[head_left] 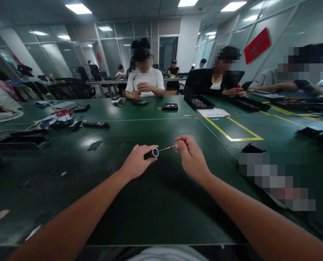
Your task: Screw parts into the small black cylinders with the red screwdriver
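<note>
My left hand (136, 161) is closed around a short black cylinder (149, 154), whose open end with a bright silver rim faces to the right. Opposite it, my right hand (191, 158) pinches a screwdriver (173, 146) by its red and clear handle. The thin metal shaft points left, and its tip is at the cylinder's rimmed end. Whether the tip touches anything inside is too small to tell. Both hands are raised over the green table (161, 210).
Across the table sits a person in white (145, 81), near a black box of parts (168, 107). Black trays (198, 102) and yellow tape (245, 139) lie to the right. On the left are a dark tube (96, 124), red-handled scissors (65, 112) and cables.
</note>
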The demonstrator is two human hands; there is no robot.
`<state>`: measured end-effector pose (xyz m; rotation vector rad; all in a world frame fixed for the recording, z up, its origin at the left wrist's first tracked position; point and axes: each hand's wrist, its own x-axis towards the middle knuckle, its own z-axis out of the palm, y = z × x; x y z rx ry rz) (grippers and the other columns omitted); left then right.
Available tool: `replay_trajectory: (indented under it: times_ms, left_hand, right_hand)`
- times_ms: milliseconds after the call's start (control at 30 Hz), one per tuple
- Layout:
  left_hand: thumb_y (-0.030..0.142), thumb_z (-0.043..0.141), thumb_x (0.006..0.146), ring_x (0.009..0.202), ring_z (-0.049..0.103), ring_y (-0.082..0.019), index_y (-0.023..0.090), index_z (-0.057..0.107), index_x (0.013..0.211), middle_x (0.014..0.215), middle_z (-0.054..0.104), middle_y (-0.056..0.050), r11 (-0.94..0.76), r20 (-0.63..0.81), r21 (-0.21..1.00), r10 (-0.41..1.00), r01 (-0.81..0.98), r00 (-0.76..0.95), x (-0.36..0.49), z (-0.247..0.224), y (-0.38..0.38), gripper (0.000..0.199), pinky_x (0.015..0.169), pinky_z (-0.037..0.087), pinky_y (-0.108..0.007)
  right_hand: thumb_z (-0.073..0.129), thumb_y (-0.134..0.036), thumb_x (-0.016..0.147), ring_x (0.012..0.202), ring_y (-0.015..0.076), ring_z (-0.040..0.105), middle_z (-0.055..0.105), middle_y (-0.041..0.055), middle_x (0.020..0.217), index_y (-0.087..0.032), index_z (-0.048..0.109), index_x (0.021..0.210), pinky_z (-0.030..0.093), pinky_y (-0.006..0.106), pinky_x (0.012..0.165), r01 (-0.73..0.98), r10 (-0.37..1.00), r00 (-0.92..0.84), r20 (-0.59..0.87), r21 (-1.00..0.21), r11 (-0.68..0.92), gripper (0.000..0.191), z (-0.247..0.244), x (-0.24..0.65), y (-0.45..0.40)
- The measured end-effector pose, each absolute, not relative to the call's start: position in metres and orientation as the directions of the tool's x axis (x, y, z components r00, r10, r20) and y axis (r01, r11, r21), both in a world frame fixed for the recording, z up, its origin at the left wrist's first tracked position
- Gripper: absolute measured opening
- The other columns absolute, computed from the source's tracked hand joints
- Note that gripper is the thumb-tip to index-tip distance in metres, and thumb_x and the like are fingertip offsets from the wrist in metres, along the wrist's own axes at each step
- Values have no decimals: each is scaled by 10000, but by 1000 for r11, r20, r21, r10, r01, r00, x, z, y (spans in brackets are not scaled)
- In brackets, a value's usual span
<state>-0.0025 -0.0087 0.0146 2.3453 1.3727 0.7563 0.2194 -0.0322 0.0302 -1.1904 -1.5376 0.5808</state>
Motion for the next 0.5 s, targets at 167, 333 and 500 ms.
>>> replay_trajectory:
  times_ms: [167, 333, 500]
  left_hand:
    - [290, 676, 913, 1110, 600, -243, 310, 604, 1348, 1189, 693, -28, -496, 274, 532, 868, 686, 415, -3, 12, -8, 441, 1185, 248, -605]
    - [295, 668, 918, 1148, 596, -251, 308, 599, 1352, 1198, 688, -31, -500, 257, 517, 865, 695, 431, -3, 13, -9, 440, 1187, 238, -621]
    - [283, 681, 907, 1071, 619, -242, 302, 613, 1337, 1131, 695, -27, -472, 281, 502, 882, 725, 379, -4, 15, -8, 436, 1169, 295, -595]
  right_hand:
    - [395, -486, 1021, 656, 177, 561, 621, 11, 745, -226, 677, 1010, 417, 318, 622, 351, 917, 48, 397, -866, 356, 383, 34, 217, -37]
    - [438, -478, 1010, 594, 173, 552, 653, 10, 731, -242, 685, 1182, 409, 323, 592, 414, 902, 43, 429, -830, 374, 383, 38, 215, -43]
    - [445, -387, 1002, 714, 195, 596, 651, 15, 793, -240, 625, 1183, 435, 338, 664, 394, 917, 6, 400, -843, 365, 294, 31, 216, -39]
